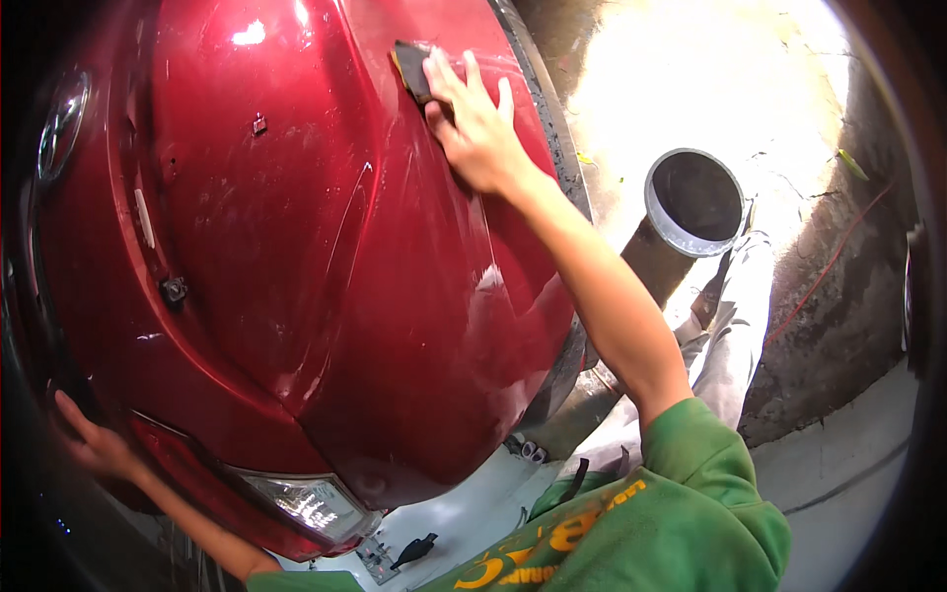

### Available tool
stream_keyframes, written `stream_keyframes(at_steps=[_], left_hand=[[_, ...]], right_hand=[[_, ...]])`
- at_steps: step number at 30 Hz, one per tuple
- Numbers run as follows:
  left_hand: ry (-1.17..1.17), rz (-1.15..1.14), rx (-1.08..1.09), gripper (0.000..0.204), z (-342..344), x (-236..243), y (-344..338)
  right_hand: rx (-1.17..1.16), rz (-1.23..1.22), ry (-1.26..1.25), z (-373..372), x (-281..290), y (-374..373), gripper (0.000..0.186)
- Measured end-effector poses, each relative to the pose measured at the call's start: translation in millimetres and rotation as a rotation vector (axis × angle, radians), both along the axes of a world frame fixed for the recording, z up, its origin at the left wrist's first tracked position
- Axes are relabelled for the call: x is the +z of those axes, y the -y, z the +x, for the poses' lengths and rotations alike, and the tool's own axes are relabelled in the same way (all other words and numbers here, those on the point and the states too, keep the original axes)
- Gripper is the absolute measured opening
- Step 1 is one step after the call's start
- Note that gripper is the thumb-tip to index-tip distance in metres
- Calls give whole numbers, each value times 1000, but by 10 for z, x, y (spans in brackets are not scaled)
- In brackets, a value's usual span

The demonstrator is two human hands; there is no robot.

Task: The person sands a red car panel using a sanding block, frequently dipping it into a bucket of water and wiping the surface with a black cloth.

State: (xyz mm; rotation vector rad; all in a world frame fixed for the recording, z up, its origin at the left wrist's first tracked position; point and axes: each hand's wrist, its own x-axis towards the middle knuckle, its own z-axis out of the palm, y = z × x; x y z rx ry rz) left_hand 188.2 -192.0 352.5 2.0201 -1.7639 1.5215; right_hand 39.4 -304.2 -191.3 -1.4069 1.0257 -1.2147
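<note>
A glossy red car body (395,296) fills the left and middle of the view, its surface wet or marked with pale streaks in places. My right hand (478,128) lies on its far right part, fingers partly spread. Under the fingertips and thumb is a thin dark pad with a yellowish edge (412,71), like a piece of sandpaper, pressed against the paint. At the far left my left hand (96,444) rests by the dark edge of the car, its fingers stretched out and holding nothing I can see.
A dark bucket (666,244) with a grey rim stands on the sunlit concrete floor to the right, beside my grey trouser leg (735,340). A car lamp (308,503) sits at the lower left. A thin red cord (832,264) crosses the floor.
</note>
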Motion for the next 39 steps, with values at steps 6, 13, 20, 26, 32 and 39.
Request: stream_keyframes(at_steps=[6, 13, 20, 26, 32, 39], left_hand=[[63, -40, 20, 56, 8, 96, -194], [82, 52, 27, 54, -105, -148, 26], [-48, 21, -51, 52, 52, 183, -213], [7, 20, 18, 58, -73, -11, -22], [87, -34, -47, 46, -11, 77, -177], [37, -21, -8, 49, -9, 7, -29]], right_hand=[[223, 157, 137, -298, 321, -1799, 84], [-99, -98, -108, -1, -130, 11, 58], [248, 178, 174, -361, 545, -1735, 85], [47, -75, 44, -76, 269, -219, 68], [200, 49, 202, -320, 885, -1768, 85], [-39, -89, 36, -67, 536, -222, 62]])
